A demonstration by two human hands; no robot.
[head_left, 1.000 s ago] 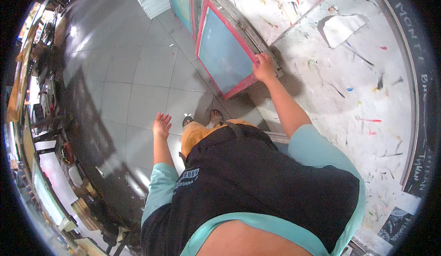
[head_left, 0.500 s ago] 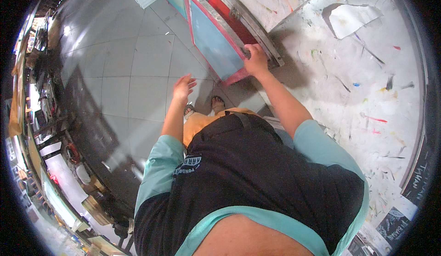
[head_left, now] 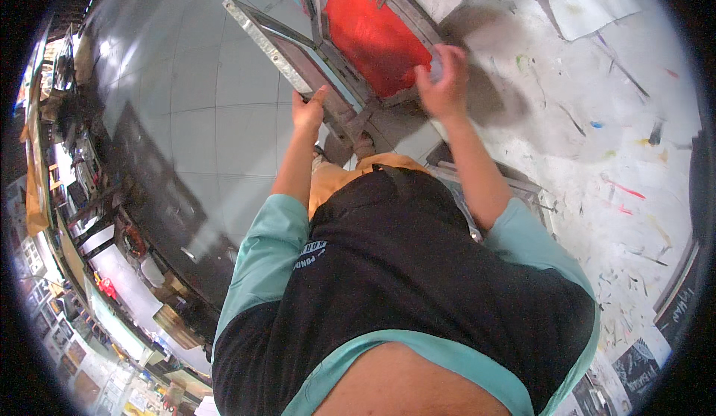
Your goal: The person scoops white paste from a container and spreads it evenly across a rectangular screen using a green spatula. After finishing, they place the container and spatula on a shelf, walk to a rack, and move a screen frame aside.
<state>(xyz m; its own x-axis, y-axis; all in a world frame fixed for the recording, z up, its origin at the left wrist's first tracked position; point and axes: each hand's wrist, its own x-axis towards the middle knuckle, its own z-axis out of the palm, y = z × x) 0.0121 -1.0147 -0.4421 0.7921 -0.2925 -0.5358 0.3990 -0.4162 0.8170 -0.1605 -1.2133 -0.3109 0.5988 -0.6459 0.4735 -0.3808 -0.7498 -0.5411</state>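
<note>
My left hand (head_left: 309,108) is closed on the near end of a screen-printing frame (head_left: 270,45). That frame leans out to the left over the floor, its pale metal edge turned up. Beside it stands a second screen-printing frame with a red panel (head_left: 373,32), tilted against the table side. My right hand (head_left: 447,84), a little blurred, is at the near right corner of the red frame. Its thumb and fingers are apart; whether they touch the frame I cannot tell.
At the right is a paint-stained white table (head_left: 567,140) with a torn white sheet (head_left: 593,7) on it. Grey floor tiles (head_left: 195,80) spread to the left. Cluttered shelves (head_left: 112,248) line the far left. My feet are just below the frames.
The front frame has swung left, away from the red one, uncovering its red panel. My left hand, free before, now grips it; my right hand has let go of it and moved right.
</note>
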